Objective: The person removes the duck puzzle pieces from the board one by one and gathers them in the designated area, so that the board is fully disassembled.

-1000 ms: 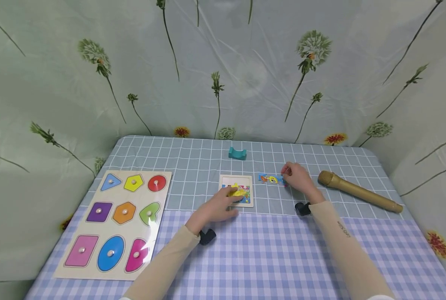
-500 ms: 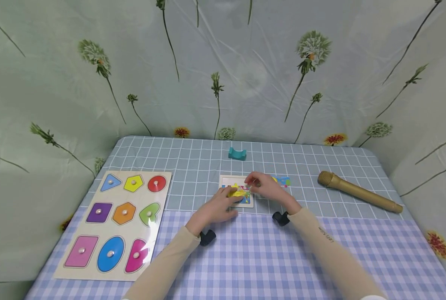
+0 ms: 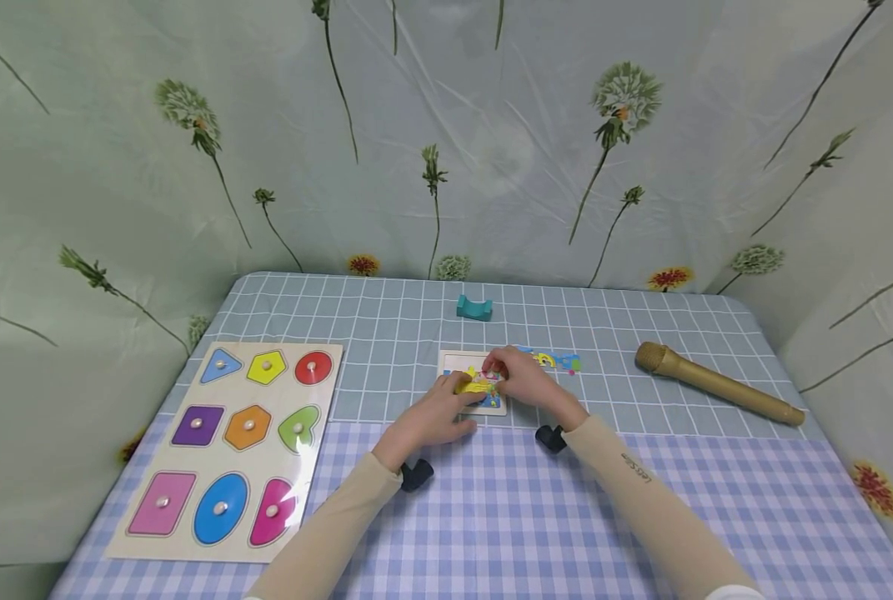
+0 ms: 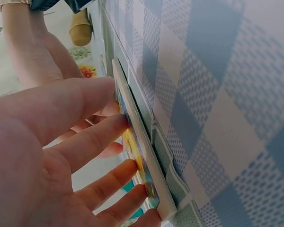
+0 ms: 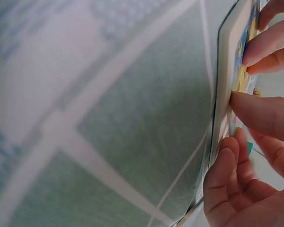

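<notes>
A small wooden jigsaw tray (image 3: 461, 352) lies mid-table, partly filled with colourful puzzle pieces around a yellow figure (image 3: 479, 386). My left hand (image 3: 429, 415) rests its spread, nearly straight fingertips on these pieces from the left. From the right, my right hand (image 3: 527, 382) pinches a small puzzle piece between thumb and fingers over the tray's right part; the fingers mostly hide that piece. In the right wrist view the thumb (image 5: 260, 111) sits right at the pale tray edge (image 5: 223, 78). Beyond the right hand lies a row of loose puzzle pieces (image 3: 559, 362).
On the left lies a large knobbed shape board (image 3: 318, 425). A gold microphone (image 3: 716, 383) is at the right, and a teal curved block (image 3: 474, 308) stands behind the tray. Grid and checked cloths (image 3: 536, 517) cover the table, with a flowered curtain behind.
My right hand has moved left from the loose row to the tray, then slightly farther left over it. The left hand has stayed on the puzzle.
</notes>
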`<control>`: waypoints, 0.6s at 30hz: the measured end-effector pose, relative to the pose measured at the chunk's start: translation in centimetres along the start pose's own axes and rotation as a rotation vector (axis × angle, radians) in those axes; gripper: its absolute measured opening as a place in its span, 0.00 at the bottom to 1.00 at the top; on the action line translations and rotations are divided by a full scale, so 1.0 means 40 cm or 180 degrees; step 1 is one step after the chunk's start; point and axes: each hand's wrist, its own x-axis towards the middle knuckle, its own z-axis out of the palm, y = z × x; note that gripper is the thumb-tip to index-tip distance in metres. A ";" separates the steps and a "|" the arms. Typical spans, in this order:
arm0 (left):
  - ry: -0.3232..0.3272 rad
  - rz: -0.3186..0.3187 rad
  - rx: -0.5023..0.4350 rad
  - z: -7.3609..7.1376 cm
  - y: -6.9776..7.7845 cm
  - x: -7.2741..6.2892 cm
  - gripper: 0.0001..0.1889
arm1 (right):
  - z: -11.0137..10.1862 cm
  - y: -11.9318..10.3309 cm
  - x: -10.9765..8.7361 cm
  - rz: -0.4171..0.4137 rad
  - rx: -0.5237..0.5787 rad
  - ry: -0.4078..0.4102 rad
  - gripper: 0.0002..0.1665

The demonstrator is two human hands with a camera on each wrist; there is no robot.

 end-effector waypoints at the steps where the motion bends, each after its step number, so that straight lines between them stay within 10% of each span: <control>1: 0.0002 -0.0005 0.0004 0.000 0.000 0.001 0.25 | 0.000 -0.001 0.000 -0.0002 -0.0003 0.0002 0.18; 18: -0.0048 -0.0123 0.0020 0.002 0.002 0.005 0.24 | -0.006 0.015 -0.001 0.0095 0.0549 -0.0002 0.12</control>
